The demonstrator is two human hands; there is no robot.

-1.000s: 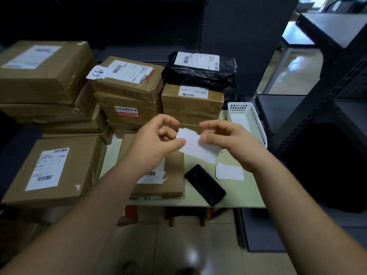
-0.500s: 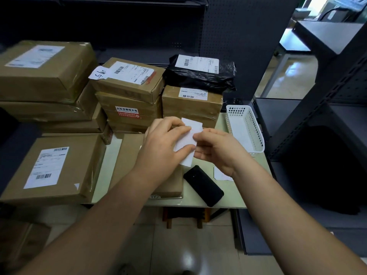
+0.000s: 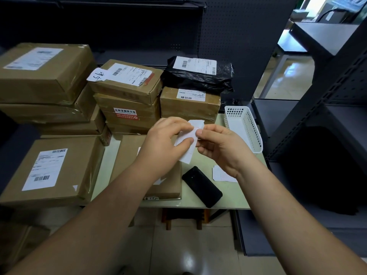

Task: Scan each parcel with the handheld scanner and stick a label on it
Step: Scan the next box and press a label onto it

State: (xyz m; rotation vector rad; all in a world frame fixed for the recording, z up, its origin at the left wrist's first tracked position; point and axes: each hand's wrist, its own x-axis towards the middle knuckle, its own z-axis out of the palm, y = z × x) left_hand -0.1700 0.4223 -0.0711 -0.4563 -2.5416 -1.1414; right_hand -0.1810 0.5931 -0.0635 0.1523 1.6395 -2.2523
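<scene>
**A:** What has changed in the last second?

**B:** The label [image 3: 186,155] was stretched out wide between the two hands. Now it stands nearly upright, and the hands have drawn in until they almost touch. The left hand [image 3: 164,143] pinches it near the middle with thumb and forefinger. The right hand [image 3: 220,147] pinches its upper edge the same way, with the other fingers loosely curled.

**A:** What does that mean for the job?

**B:** A second layer shows at the top edge, so I judge the backing is being peeled off. The label is in the air above the flat parcel [image 3: 127,155] on the table [image 3: 234,197], not yet stuck to anything.

**A:** And the scanner?

**B:** The scanner [image 3: 201,186] lies where it lay before, on the table just beside that parcel, and no hand touches it. I cannot tell whether this parcel has already been scanned.

**A:** What else is around?

**B:** There are loose slips [image 3: 218,173] near the right wrist and a white basket [image 3: 252,132] at the table's far right. Stacked boxes [image 3: 127,82] and a black bag [image 3: 198,76] stand behind, and a big box [image 3: 49,169] is on the left.

**A:** Is anything in the way?

**B:** The left forearm covers much of the parcel's top. A printed shipping sheet already takes up part of that face, so the bare brown area left for sticking looks limited. Both hands are busy with the label, so the scanner has to wait.
</scene>
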